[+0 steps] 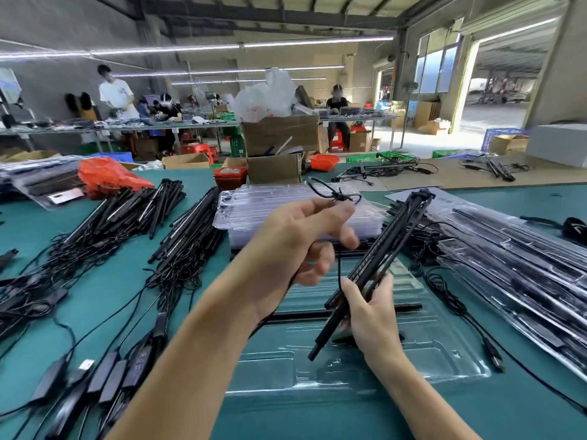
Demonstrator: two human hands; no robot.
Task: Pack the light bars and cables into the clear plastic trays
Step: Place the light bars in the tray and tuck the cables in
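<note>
A: The right hand (370, 315) grips a bundle of light bars (381, 258) at centre frame; the left hand (295, 239) pinches its tied cable (333, 195) above.

B: That cable could snag. The clear tray (413, 354) below holds one bar; filled trays (514, 258) lie at right

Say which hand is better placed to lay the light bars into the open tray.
Right hand: it already grips the light bars directly above the clear tray. The left hand pinches a twist tie.
</note>
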